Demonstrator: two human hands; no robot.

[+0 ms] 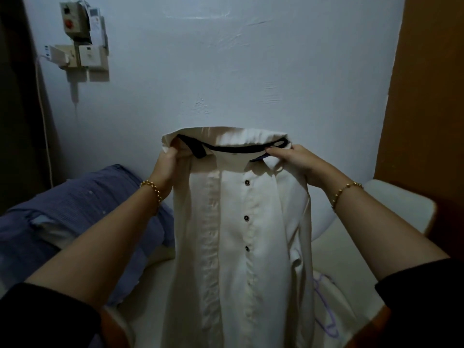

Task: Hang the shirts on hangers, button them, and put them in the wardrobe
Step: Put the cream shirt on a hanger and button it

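A cream shirt (pixel 236 234) with dark buttons and a black-trimmed collar hangs in front of me, held up against the wall. My left hand (pixel 167 163) grips the left side of its collar. My right hand (pixel 292 159) grips the right side of the collar. The shirt's front is unbuttoned and its lower part drops out of view. A purple hanger (pixel 326 312) lies on the white surface at lower right, partly hidden behind the shirt.
A blue shirt (pixel 82 222) lies crumpled on the white surface (pixel 334 249) at the left. A brown wooden panel (pixel 426 96) stands at the right. Wall switches and a plugged charger with its cable (pixel 80 43) sit at upper left.
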